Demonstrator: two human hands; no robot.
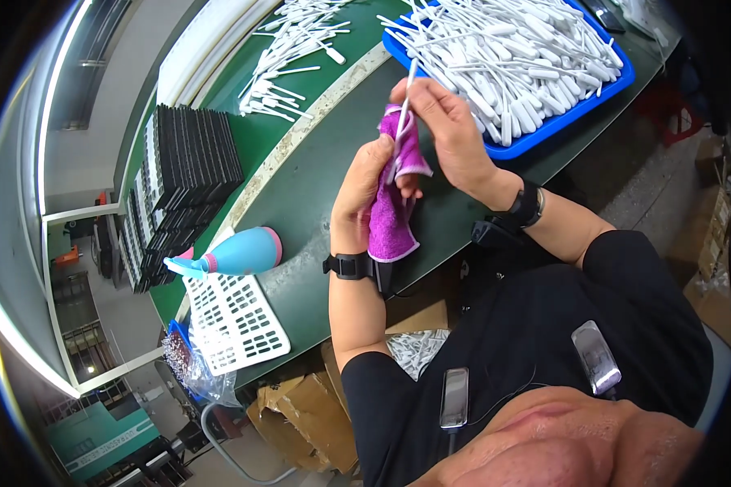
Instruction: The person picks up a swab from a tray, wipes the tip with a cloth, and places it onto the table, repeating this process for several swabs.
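Observation:
My left hand [365, 174] is closed around a purple cloth [392, 231] with a pale edge. A slim white plastic stick [404, 118] stands up out of the cloth, which is folded about its lower part. The fingers of my right hand [455, 134] pinch this stick near its upper end. What the cloth covers of the stick is hidden. Just beyond my right hand, a blue tray [508, 152] is heaped with white plastic pieces [528, 69], each with a thin stem and a thicker end.
More white pieces [276, 77] lie on the green surface at the back. Stacked black trays [191, 154] stand at the left. A blue spray bottle [248, 250] lies by a white perforated plate [240, 325]. Below the table edge are cardboard boxes [309, 422].

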